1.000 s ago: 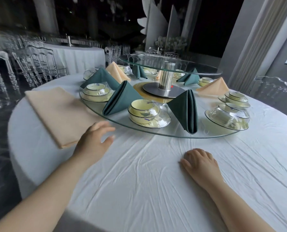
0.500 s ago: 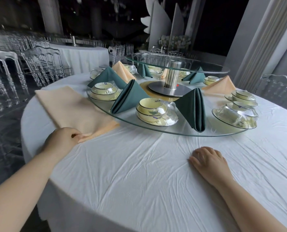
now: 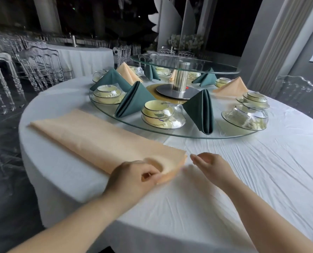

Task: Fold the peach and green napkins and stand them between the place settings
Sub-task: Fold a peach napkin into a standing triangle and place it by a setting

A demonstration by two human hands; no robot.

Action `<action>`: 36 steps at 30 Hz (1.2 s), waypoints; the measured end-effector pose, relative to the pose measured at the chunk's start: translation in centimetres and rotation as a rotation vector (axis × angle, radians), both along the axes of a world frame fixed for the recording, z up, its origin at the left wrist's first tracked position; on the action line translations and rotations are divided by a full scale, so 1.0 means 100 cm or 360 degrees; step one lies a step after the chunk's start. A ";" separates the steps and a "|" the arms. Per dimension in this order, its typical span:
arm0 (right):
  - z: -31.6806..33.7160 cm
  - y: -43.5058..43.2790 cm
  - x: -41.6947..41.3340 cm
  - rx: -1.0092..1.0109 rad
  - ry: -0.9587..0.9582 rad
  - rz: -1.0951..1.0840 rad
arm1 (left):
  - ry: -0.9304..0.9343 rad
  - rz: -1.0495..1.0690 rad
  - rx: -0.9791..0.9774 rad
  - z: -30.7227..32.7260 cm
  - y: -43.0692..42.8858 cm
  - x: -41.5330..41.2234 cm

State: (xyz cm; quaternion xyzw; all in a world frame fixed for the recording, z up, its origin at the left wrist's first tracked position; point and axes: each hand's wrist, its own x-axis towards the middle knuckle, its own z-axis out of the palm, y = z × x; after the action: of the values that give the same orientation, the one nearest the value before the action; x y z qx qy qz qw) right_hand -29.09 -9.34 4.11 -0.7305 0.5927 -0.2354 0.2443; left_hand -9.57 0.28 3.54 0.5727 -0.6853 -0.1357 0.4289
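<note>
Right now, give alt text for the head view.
A left hand pinches a corner of a flat peach napkin on a white-clothed table; the open right hand hovers beside it. Folded green napkins stand on a glass turntable.

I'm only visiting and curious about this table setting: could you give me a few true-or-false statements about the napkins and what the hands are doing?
The left hand pinches the flat peach napkin. True.
The right hand grips a green napkin. False: it holds nothing, fingers straight.
Folded green napkins stand on the glass turntable. True.
The flat peach napkin lies on the glass turntable. False: it lies on the white tablecloth.
</note>
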 end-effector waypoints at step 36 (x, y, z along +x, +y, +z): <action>0.079 0.032 -0.056 -0.0313 -0.0876 0.0296 | -0.0442 -0.0420 0.0467 0.060 -0.108 -0.014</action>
State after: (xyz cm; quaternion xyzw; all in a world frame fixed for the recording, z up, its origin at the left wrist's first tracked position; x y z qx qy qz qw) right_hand -34.69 -6.11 12.01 -0.7105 0.4093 -0.4574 0.3442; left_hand -10.95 -10.49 9.52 0.5475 -0.7796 -0.2087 0.2213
